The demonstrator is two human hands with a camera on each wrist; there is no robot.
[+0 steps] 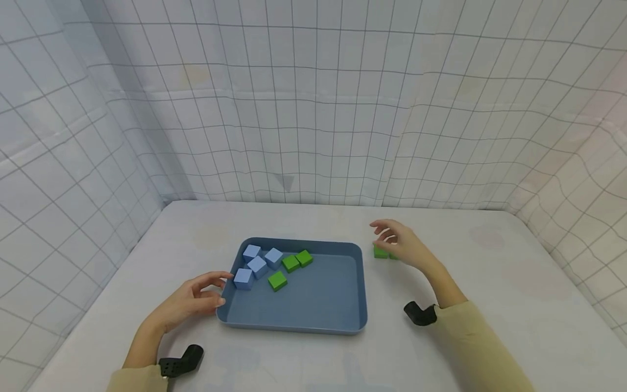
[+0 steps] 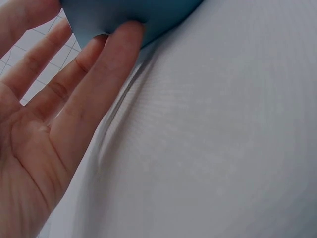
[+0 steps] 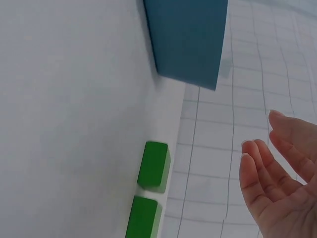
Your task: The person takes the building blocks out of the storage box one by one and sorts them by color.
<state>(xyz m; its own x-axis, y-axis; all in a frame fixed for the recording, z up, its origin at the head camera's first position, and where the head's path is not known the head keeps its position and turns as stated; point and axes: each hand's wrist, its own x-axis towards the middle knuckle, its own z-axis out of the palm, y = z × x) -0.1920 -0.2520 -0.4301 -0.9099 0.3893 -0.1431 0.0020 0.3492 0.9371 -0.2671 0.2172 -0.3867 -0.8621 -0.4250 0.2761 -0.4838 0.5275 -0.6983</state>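
Note:
A shallow blue-grey tray [image 1: 318,296] lies on the white table. Several light-blue cubes [image 1: 257,267] sit at its left end, beside three green cubes [image 1: 277,281]. My left hand [image 1: 188,299] is at the tray's left side, its loosely bent fingers touching the wall; in the left wrist view, fingertips rest against the tray's outer wall [image 2: 109,15]. Right of the tray, my right hand [image 1: 399,242] hovers with relaxed fingers and nothing in them. Under it are two green cubes [image 1: 380,252], partly covered in the head view; the right wrist view shows the pair side by side, apart from the hand.
White cloth with a dark grid [image 1: 313,120] hangs behind the table and along both sides. A black wrist device [image 1: 181,362] is on the left wrist and another [image 1: 420,314] on the right. Table surface [image 1: 490,283] extends to the right of the tray.

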